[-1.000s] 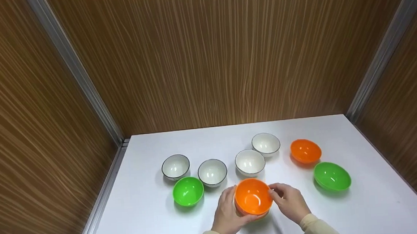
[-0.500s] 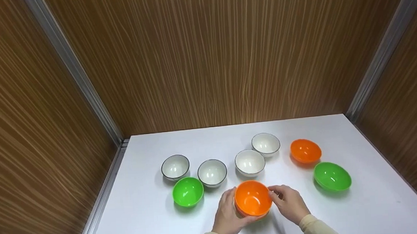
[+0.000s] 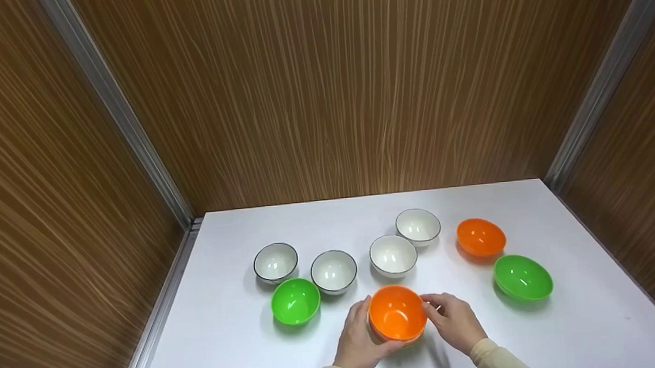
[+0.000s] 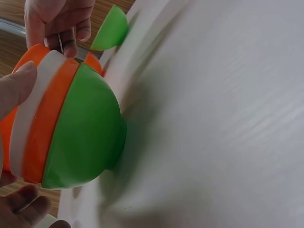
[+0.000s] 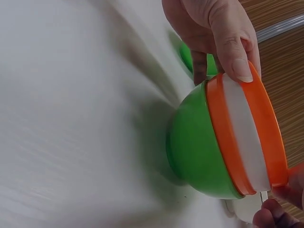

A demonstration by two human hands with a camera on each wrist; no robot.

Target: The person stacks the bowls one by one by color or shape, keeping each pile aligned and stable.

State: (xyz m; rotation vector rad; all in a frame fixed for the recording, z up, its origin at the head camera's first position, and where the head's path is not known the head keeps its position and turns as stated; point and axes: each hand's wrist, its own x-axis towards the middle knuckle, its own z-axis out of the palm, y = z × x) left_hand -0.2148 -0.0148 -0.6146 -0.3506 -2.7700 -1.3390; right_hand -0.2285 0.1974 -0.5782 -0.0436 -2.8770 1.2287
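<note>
A stack of nested bowls point(image 4: 88, 133) stands near the front of the table, green at the bottom, then orange, white, and an orange bowl point(image 3: 398, 313) on top. Whether its foot touches the tabletop is hard to tell. My left hand point(image 3: 360, 341) grips the stack from the left, its thumb on the near side at the upper rims. On the opposite side, my right hand point(image 3: 456, 319) pinches the top orange bowl's rim between thumb and fingers. From the right wrist view, a white band point(image 5: 243, 135) shows between the two orange rims.
Behind the stack stand several white bowls with dark rims, including one white bowl point(image 3: 333, 272) close by. A green bowl point(image 3: 295, 301) is at left. To the right lie an orange bowl point(image 3: 480, 238) and another green bowl point(image 3: 522, 278). Wood-grain walls point(image 3: 322, 93) enclose the white table point(image 3: 229, 349).
The top orange bowl and my right hand have shifted slightly down in the head view. My left hand stays nearly in place around the stack. The other bowls have not moved.
</note>
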